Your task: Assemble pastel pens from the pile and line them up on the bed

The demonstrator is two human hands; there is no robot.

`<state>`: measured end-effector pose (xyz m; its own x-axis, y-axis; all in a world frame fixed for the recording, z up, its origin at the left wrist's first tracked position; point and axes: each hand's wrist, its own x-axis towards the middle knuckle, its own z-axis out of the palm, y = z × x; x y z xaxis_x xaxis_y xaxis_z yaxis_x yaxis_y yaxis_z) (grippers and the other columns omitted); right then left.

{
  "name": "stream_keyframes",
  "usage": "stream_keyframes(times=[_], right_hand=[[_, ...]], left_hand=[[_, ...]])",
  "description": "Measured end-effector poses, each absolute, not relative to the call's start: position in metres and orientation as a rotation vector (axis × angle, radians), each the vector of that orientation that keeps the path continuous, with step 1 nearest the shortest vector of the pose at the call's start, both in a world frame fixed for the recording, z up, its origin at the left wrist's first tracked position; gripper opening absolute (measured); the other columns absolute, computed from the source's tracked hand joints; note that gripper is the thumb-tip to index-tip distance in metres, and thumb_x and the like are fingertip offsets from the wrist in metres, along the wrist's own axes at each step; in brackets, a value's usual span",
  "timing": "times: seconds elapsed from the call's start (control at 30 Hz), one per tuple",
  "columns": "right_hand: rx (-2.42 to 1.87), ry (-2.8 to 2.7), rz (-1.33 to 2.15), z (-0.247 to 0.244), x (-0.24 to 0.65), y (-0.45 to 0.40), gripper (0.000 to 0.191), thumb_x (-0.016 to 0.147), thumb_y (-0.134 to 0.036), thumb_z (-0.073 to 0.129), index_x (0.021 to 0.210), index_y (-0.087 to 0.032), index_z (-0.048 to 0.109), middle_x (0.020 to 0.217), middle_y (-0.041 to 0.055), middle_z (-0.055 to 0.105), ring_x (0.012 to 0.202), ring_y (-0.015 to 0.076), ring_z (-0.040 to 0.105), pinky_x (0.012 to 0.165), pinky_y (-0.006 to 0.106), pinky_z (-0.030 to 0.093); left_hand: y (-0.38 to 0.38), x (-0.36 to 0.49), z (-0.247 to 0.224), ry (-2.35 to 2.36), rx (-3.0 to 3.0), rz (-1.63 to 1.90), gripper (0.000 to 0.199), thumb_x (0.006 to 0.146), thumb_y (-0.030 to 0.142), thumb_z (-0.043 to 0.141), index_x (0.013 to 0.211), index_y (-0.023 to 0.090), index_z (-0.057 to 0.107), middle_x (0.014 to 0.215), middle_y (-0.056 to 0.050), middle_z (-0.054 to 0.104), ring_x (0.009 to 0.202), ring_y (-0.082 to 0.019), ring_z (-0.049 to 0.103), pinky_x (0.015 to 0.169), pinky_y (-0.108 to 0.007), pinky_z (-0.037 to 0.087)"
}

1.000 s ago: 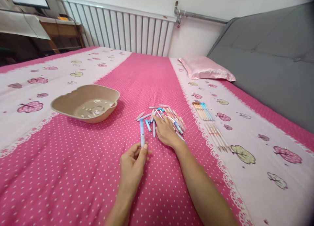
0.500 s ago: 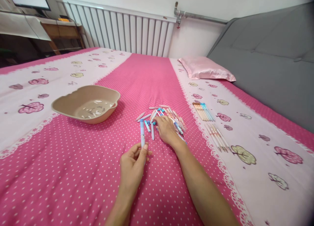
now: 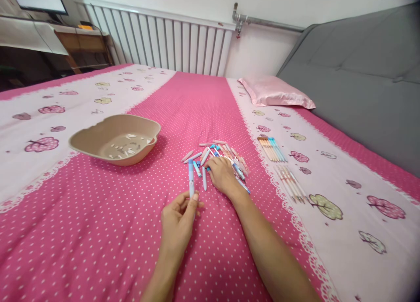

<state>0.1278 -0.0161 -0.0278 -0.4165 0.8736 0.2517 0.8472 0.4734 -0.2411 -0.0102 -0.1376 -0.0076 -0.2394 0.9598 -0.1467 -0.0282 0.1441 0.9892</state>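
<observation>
Head view: nearer the wearer than the pen pile [image 3: 229, 152], the left hand [image 3: 178, 216] pinches a blue-topped pen [image 3: 191, 179] — the right hand [image 3: 223, 175], curled over the pile, hides whether it grips anything — and hasty raking could scatter the pile.

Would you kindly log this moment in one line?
left hand: holds blue pen part; right hand: at scattered pen parts; basin: left, white pieces inside; aligned pens: right
</observation>
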Motion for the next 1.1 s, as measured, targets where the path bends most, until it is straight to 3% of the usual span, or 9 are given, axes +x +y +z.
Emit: stream_keyframes(times=[0.2, 0.37, 0.5, 0.6, 0.73, 0.87, 1.1], right_hand=[[-1.415, -2.371, 0.139, -0.027, 0.129, -0.017, 0.034, 0.078, -0.008, 0.050, 0.109, -0.017, 0.062, 0.109, 0.0086, 0.062, 0.107, 0.0228, 0.050, 0.096, 0.035, 0.033], [-1.458, -2.350, 0.138, -0.028, 0.130, -0.014, 0.028, 0.087, -0.011, 0.044, 0.101, -0.018, 0.066, 0.104, 0.0094, 0.064, 0.102, 0.0217, 0.053, 0.093, 0.034, 0.036], [-1.401, -2.290, 0.197, -0.024, 0.131, -0.014, 0.021, 0.086, -0.015, 0.051, 0.099, -0.018, 0.067, 0.101, 0.0102, 0.065, 0.102, 0.0230, 0.054, 0.094, 0.037, 0.038], [-1.282, -2.084, 0.351, -0.019, 0.130, -0.014, 0.019, 0.083, -0.014, 0.052, 0.096, -0.018, 0.066, 0.102, 0.0094, 0.066, 0.103, 0.0227, 0.055, 0.095, 0.039, 0.039], [-1.034, -1.626, 0.802, -0.005, 0.128, -0.019, 0.018, 0.083, -0.021, 0.053, 0.098, -0.018, 0.061, 0.098, 0.0065, 0.066, 0.092, 0.0181, 0.061, 0.088, 0.035, 0.046], [-0.818, -1.341, 1.143, 0.023, 0.131, -0.038, 0.030, 0.081, -0.029, 0.061, 0.110, -0.023, 0.058, 0.092, 0.0017, 0.064, 0.088, 0.0137, 0.061, 0.083, 0.030, 0.048], [-0.676, -1.399, 1.243, 0.060, 0.140, -0.069, 0.018, 0.082, -0.025, 0.064, 0.100, -0.026, 0.066, 0.096, 0.0003, 0.065, 0.089, 0.0121, 0.062, 0.084, 0.028, 0.049]], left_hand=[[-0.137, -0.010, -0.008, 1.435, 0.958, 1.276, 0.035, 0.074, 0.044, 0.065, 0.085, 0.010, 0.066, 0.064, -0.004, 0.067, 0.055, -0.011, 0.055, 0.054, -0.021, 0.042], [-0.138, -0.011, -0.009, 1.436, 0.971, 1.268, 0.038, 0.075, 0.045, 0.064, 0.088, 0.010, 0.067, 0.064, -0.005, 0.067, 0.057, -0.012, 0.057, 0.056, -0.023, 0.043], [-0.138, -0.011, -0.009, 1.427, 0.960, 1.274, 0.039, 0.074, 0.045, 0.065, 0.091, 0.010, 0.068, 0.067, -0.006, 0.069, 0.060, -0.015, 0.060, 0.058, -0.024, 0.045], [-0.138, -0.011, -0.009, 1.422, 0.967, 1.296, 0.038, 0.072, 0.044, 0.067, 0.090, 0.011, 0.070, 0.070, -0.006, 0.071, 0.064, -0.016, 0.062, 0.062, -0.026, 0.047], [-0.137, -0.010, -0.008, 1.402, 1.007, 1.316, 0.035, 0.069, 0.042, 0.070, 0.089, 0.013, 0.073, 0.080, -0.008, 0.073, 0.073, -0.019, 0.065, 0.069, -0.028, 0.050], [-0.139, -0.009, -0.007, 1.379, 1.092, 1.283, 0.031, 0.072, 0.039, 0.069, 0.092, 0.015, 0.074, 0.088, -0.008, 0.074, 0.079, -0.020, 0.066, 0.074, -0.029, 0.050], [-0.140, -0.008, -0.008, 1.435, 1.273, 1.260, 0.028, 0.074, 0.037, 0.067, 0.093, 0.018, 0.076, 0.084, -0.007, 0.074, 0.070, -0.017, 0.061, 0.064, -0.027, 0.048]])
